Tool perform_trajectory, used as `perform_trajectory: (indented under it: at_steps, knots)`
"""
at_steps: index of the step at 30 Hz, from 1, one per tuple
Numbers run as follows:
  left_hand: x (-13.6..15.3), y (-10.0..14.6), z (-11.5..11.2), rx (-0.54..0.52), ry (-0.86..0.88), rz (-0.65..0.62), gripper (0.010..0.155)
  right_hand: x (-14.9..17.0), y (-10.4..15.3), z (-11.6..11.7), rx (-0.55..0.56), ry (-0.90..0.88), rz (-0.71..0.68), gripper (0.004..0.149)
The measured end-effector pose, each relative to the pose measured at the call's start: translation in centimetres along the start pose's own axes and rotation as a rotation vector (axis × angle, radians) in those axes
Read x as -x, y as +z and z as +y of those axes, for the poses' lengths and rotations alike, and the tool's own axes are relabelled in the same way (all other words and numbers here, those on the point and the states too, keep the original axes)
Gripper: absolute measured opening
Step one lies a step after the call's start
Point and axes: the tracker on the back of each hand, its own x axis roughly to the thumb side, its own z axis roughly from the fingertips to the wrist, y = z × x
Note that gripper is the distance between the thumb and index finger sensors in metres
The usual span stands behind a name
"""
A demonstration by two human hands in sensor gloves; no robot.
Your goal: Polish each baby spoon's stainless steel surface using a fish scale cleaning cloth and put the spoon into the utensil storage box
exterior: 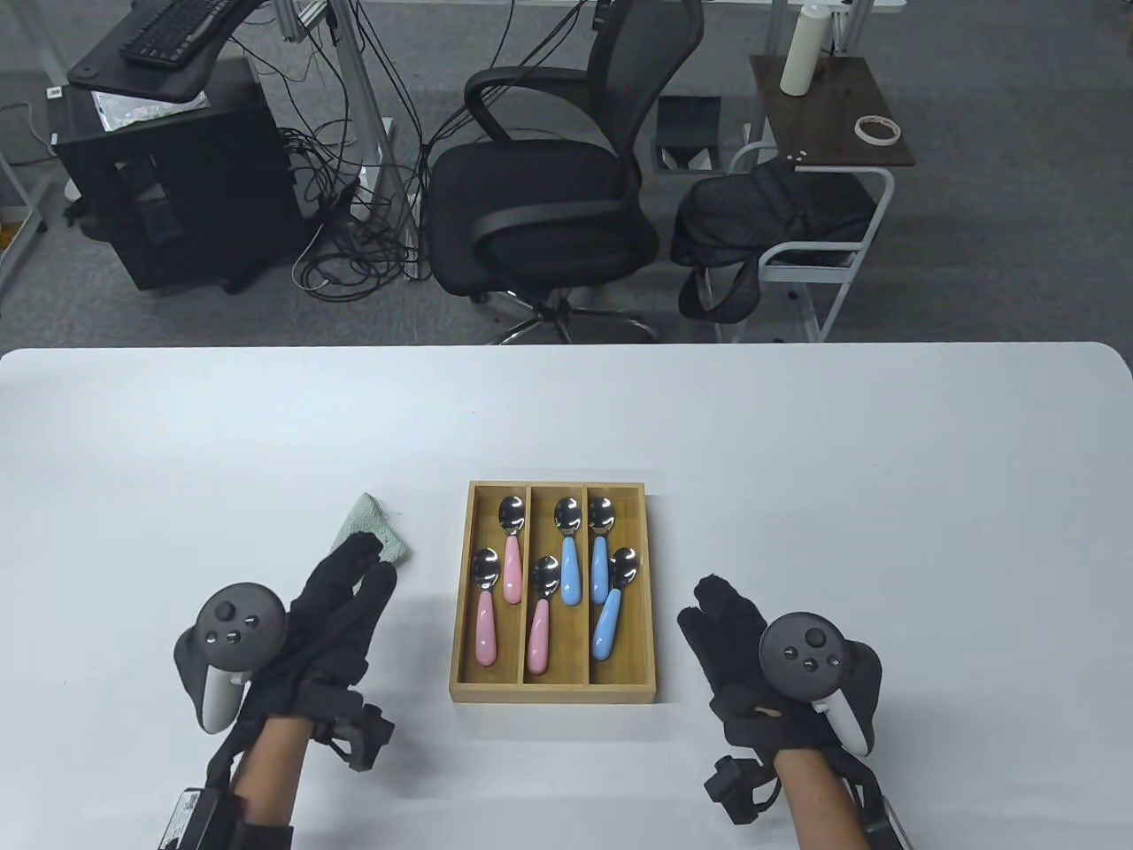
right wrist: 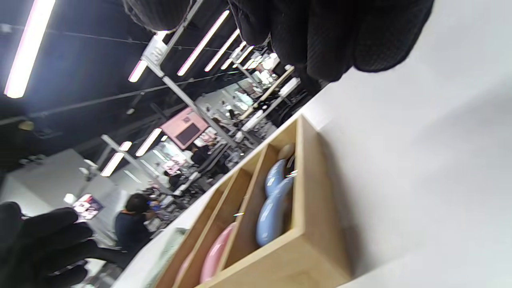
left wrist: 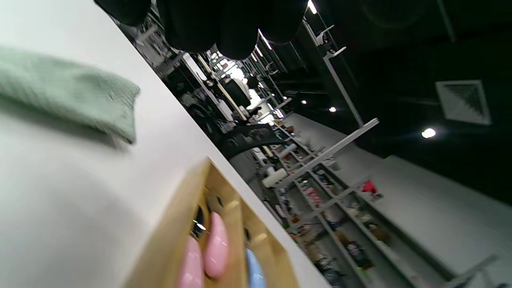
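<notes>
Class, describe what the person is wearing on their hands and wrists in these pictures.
Both the left hand and the right hand wear black fabric sensor gloves. A dark grey round tracker with buttons and a pale handle is strapped to each hand's back. Small black boxes sit at the wrists.

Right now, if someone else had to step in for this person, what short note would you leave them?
Left hand: open, fingers straight, tips at the edge of the green cloth; whether they touch it is unclear.
Right hand: open, holds nothing, right of the box.
Spoons: all six lie in the box, two pink in the left slot, one pink and one blue in the middle, two blue in the right.
Done: no spoon remains on the table.
Left: seemingly nothing.
</notes>
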Motion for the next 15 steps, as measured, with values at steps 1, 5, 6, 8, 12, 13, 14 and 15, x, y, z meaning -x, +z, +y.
perform_trajectory:
  at_steps: [1,5,6,8,12,13,14,15]
  knots:
    - [0.3,0.6,-0.8,0.012,0.058,-0.057,0.075,-0.1,0.1,0.1,-0.007,-0.030,-0.024,0.067]
    - [0.4,1.6,-3.3,0.071,0.281,-0.130,0.074,-0.2,0.1,0.6,-0.072,-0.089,-0.127,0.073]
    - [0.3,1.5,-3.6,0.090,0.277,-0.153,0.074,-0.1,0.1,0.8,-0.091,-0.120,-0.143,0.075]
    - [0.1,1.2,-3.6,0.084,0.197,-0.175,0.074,-0.1,0.0,1.0,-0.101,-0.164,-0.147,0.076]
    - [0.0,1.5,-3.2,0.058,0.162,-0.201,0.069,-0.1,0.0,1.1,-0.090,-0.123,-0.154,0.077]
    - [0.0,1.6,-3.2,0.062,0.181,-0.202,0.069,-0.2,0.0,1.0,-0.083,-0.109,-0.156,0.077]
    - [0.0,1.7,-3.2,0.057,0.190,-0.203,0.069,-0.2,0.0,0.9,-0.077,-0.099,-0.160,0.077]
    - [0.0,1.7,-3.2,0.056,0.188,-0.202,0.069,-0.2,0.1,0.9,-0.076,-0.097,-0.160,0.076]
